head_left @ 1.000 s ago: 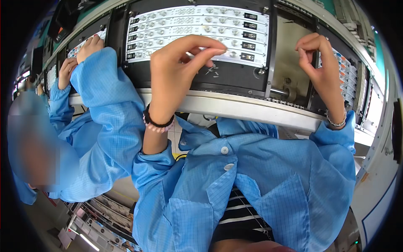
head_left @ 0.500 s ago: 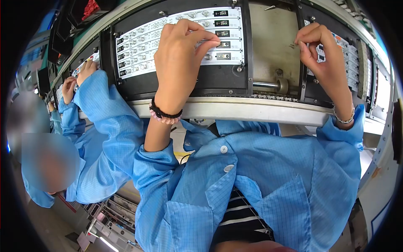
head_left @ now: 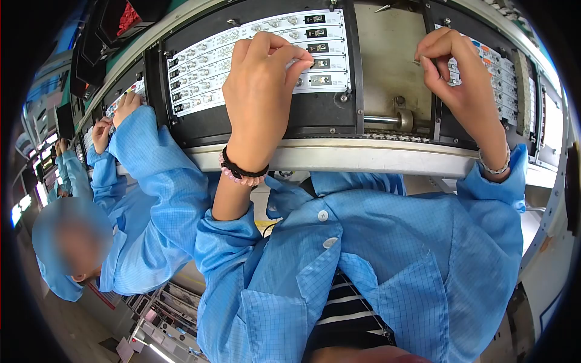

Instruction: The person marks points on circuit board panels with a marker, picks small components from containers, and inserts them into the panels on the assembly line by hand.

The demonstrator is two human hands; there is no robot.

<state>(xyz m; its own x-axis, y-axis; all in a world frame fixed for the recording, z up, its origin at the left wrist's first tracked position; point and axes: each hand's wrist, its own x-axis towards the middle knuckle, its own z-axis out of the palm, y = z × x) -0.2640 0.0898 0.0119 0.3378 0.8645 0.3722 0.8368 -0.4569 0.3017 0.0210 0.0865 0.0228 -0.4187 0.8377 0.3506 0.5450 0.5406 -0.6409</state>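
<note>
My left hand [head_left: 260, 91] is closed in a pinch over a white circuit board panel [head_left: 203, 75]. Thumb and forefinger tips meet beside a small dark rectangular part [head_left: 319, 63] near the panel's right edge; what they hold, if anything, is too small to make out. Rows of round metal parts run across the panel, partly covered by this hand. To the right, my right hand [head_left: 457, 66] is also pinched, with a tiny bit at its fingertips that I cannot identify. It hovers between a bare metal plate [head_left: 387, 60] and a second board panel [head_left: 505, 91].
Black frames [head_left: 357, 115] hold the panels behind a pale metal rail [head_left: 363, 154]. A metal rod with a roller [head_left: 402, 120] sits between the frames. At left, a co-worker in a blue sleeve [head_left: 151, 145] handles another panel. Red pieces fill a black bin [head_left: 128, 18].
My right hand has shifted slightly left, its fingers curled differently. My left fingertips have moved a little left and stay by the same row. The co-worker's hands have moved slightly.
</note>
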